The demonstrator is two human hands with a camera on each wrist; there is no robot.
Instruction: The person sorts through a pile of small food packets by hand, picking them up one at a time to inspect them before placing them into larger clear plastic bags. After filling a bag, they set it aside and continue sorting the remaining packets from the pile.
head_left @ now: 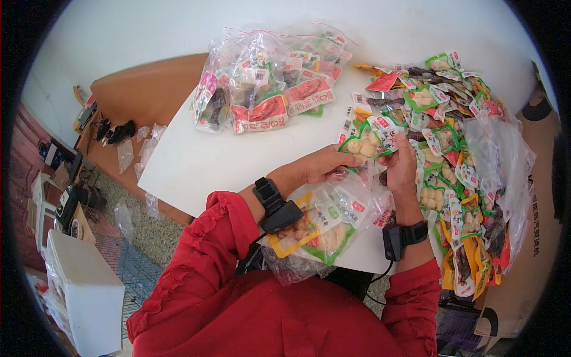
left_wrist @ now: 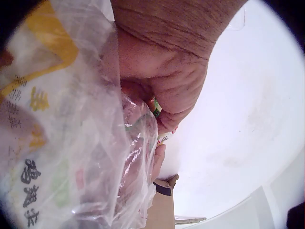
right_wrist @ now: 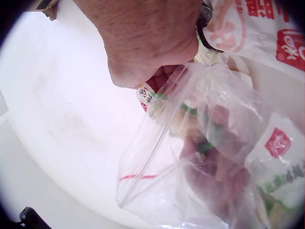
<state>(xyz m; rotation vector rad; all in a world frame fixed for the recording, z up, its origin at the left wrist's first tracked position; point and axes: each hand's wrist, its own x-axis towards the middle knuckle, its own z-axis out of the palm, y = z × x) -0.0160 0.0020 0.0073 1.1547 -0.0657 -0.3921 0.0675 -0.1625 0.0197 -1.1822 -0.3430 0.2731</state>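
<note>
Both hands hold a green-edged food packet [head_left: 364,143] with pale pieces inside, above the white table. The left hand [head_left: 326,164] pinches its lower left side; the right hand [head_left: 399,165] grips its right end. Under the hands, a clear zip bag [head_left: 357,199] holds a yellow-edged packet [head_left: 291,235] and a green-edged packet [head_left: 333,241]. In the left wrist view the bag's plastic [left_wrist: 138,162] partly covers the fingers of the left hand [left_wrist: 167,81]. The right wrist view shows the right hand [right_wrist: 152,52] by the packet, with the other hand seen through the bag [right_wrist: 152,191].
Filled clear bags [head_left: 259,89] stand at the table's back. A large pile of mixed packets [head_left: 437,149] covers the right side, with loose plastic [head_left: 499,160] on it. A cardboard box [head_left: 541,238] is at the far right, a brown couch [head_left: 143,86] at the left.
</note>
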